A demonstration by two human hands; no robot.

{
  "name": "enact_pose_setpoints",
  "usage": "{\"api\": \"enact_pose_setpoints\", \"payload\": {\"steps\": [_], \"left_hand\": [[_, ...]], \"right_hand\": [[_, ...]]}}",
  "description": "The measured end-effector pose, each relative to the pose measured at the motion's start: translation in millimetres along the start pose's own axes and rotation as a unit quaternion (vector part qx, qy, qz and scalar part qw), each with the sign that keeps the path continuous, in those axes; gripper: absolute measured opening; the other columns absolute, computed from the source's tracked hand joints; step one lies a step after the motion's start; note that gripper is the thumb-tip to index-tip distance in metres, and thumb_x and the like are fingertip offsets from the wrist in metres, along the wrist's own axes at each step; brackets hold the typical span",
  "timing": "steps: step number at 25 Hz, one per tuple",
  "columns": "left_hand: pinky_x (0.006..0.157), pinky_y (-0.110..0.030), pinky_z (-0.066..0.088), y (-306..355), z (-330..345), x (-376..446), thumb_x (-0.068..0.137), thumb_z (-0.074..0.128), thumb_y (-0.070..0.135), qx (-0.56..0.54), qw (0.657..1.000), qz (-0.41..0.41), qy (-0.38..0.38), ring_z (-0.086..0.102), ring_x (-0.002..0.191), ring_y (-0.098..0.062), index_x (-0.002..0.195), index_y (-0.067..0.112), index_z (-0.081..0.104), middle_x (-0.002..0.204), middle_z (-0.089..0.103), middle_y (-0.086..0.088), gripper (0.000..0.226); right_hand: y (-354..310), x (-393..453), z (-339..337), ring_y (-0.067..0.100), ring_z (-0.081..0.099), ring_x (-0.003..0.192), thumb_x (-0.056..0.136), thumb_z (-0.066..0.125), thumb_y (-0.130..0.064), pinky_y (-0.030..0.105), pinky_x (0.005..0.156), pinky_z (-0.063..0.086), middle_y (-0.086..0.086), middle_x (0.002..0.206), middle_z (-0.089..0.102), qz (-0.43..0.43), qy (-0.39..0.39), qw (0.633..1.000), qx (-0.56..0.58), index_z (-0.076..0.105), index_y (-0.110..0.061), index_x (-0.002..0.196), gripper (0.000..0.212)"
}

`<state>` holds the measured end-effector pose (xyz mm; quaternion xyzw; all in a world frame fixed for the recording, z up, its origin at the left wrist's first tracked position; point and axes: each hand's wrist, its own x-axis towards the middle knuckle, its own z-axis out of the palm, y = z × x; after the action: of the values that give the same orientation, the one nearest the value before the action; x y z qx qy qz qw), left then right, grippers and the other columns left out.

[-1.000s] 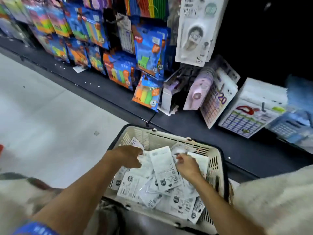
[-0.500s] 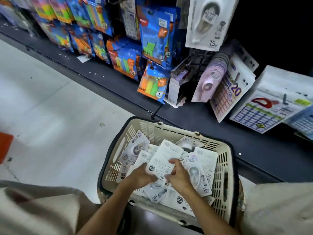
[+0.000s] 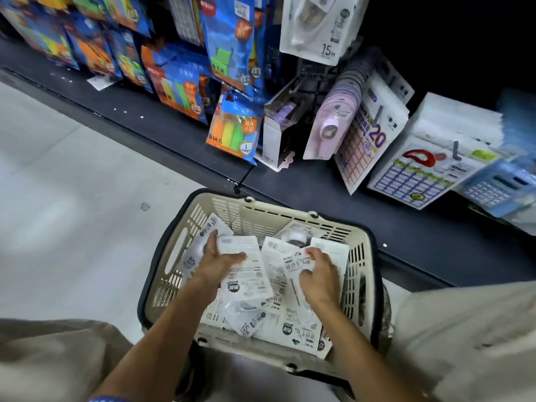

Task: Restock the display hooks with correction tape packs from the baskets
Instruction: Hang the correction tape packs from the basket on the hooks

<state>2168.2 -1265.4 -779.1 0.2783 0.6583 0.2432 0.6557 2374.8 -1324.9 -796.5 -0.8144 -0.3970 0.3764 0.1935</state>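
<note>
Hands are both down in the basket [image 3: 358,258] now, your left hand [image 3: 216,264] and your right hand [image 3: 319,275] working among the loose correction tape packs [image 3: 301,326] piled inside. Your left hand has its thumb over and fingers under a white pack [image 3: 246,266] lying back-side up, gripping it along its left edge. Your right hand curls its fingers round a smaller pack [image 3: 297,264] with printed lettering on its face, pinching it just right of the first one. The two held packs sit side by side, near touching, above the heap.

The cream basket with its dark rim stands on the pale floor [image 3: 72,213], pressed close to the dark base shelf [image 3: 319,198] of the display. Up on the hooks hangs one white 15m tape pack [image 3: 322,24], with purple tape dispensers [image 3: 330,123] below it and label sheet packs [image 3: 374,132] to their right. Blue sticky-note packs [image 3: 229,39] fill the hooks to the left. Your pale trouser knees frame the basket on both sides.
</note>
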Motion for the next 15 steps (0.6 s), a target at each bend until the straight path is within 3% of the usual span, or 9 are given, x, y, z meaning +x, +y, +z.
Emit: {"api": "enact_pose_setpoints", "payload": {"steps": [1,2,4,5,7,9,11,13,15], "left_hand": [[0.087,-0.051,0.06,-1.6,1.1,-1.8,0.092,0.069,0.0,-0.006,1.0,0.005,0.0,0.067,0.112,-0.033,0.157,0.045,0.022,0.142,0.047,0.002,0.091],[0.092,-0.053,0.058,-4.4,2.8,-2.1,0.094,0.066,0.0,-0.004,1.0,0.013,0.0,0.066,0.116,-0.034,0.156,0.043,0.029,0.143,0.045,0.002,0.084],[0.097,-0.052,0.056,-3.1,4.8,-4.1,0.097,0.057,0.004,-0.021,1.0,0.003,-0.009,0.066,0.115,-0.035,0.135,0.024,0.064,0.14,0.059,-0.008,0.043],[0.092,-0.048,0.058,0.0,5.4,-6.4,0.095,0.052,0.006,-0.025,0.999,-0.023,-0.032,0.068,0.109,-0.035,0.121,0.015,0.073,0.133,0.066,-0.015,0.034],[0.079,-0.04,0.06,1.6,2.0,-8.9,0.086,0.044,0.0,-0.01,0.993,-0.061,-0.099,0.069,0.105,-0.033,0.116,0.008,0.075,0.123,0.071,-0.018,0.044],[0.079,-0.038,0.061,-2.0,-1.7,-10.9,0.081,0.037,-0.018,0.005,0.985,-0.082,-0.153,0.069,0.109,-0.033,0.127,0.01,0.065,0.123,0.07,-0.016,0.06],[0.08,-0.035,0.061,-12.0,-2.0,-9.2,0.085,0.051,-0.022,0.058,0.986,-0.079,-0.139,0.073,0.1,-0.03,0.132,0.012,0.057,0.117,0.072,-0.018,0.058],[0.066,-0.029,0.058,-19.5,-1.3,-5.2,0.092,0.071,0.004,0.236,0.97,-0.012,-0.055,0.073,0.078,-0.022,0.127,0.004,0.059,0.1,0.075,-0.016,0.037],[0.067,-0.032,0.059,-23.3,-3.1,-2.3,0.097,0.067,0.034,0.43,0.901,0.047,0.02,0.072,0.078,-0.024,0.121,0.004,0.062,0.098,0.074,-0.013,0.039]], "right_hand": [[12.6,1.4,-1.6,0.027,0.061,0.111,0.092,0.061,-0.012,0.039,0.083,0.056,0.0,0.146,0.048,0.016,0.03,0.995,-0.094,0.045,-0.029,0.142,0.055],[21.6,1.1,-1.7,0.032,0.056,0.12,0.091,0.066,-0.022,0.042,0.091,0.055,0.001,0.152,0.04,0.044,0.018,0.99,-0.131,0.035,-0.026,0.149,0.066],[35.7,-3.8,3.6,0.035,0.055,0.124,0.082,0.08,-0.035,0.045,0.094,0.055,0.002,0.157,0.03,0.077,-0.041,0.989,-0.122,0.023,-0.024,0.155,0.092],[39.2,-6.1,6.2,0.035,0.055,0.124,0.076,0.085,-0.038,0.044,0.093,0.054,0.004,0.155,0.032,0.081,-0.058,0.989,-0.11,0.022,-0.023,0.155,0.102],[42.5,-3.5,6.9,0.035,0.058,0.12,0.067,0.093,-0.035,0.042,0.091,0.051,0.01,0.145,0.047,0.115,-0.048,0.992,-0.029,0.029,-0.019,0.151,0.107],[43.2,5.4,0.8,0.031,0.063,0.106,0.066,0.093,-0.022,0.041,0.089,0.05,0.011,0.13,0.061,0.166,-0.002,0.977,0.135,0.043,-0.014,0.137,0.087],[45.6,14.0,-5.8,0.023,0.065,0.091,0.07,0.089,-0.008,0.037,0.082,0.052,0.009,0.118,0.069,0.169,0.037,0.95,0.259,0.058,-0.017,0.121,0.06],[43.8,16.7,-7.2,0.025,0.069,0.092,0.076,0.085,-0.007,0.041,0.082,0.057,0.006,0.112,0.073,0.151,0.061,0.942,0.293,0.064,-0.018,0.118,0.048],[42.9,14.3,-5.0,0.025,0.071,0.09,0.083,0.081,-0.014,0.034,0.071,0.058,0.005,0.108,0.074,0.122,0.093,0.949,0.277,0.064,-0.018,0.118,0.039]]}}
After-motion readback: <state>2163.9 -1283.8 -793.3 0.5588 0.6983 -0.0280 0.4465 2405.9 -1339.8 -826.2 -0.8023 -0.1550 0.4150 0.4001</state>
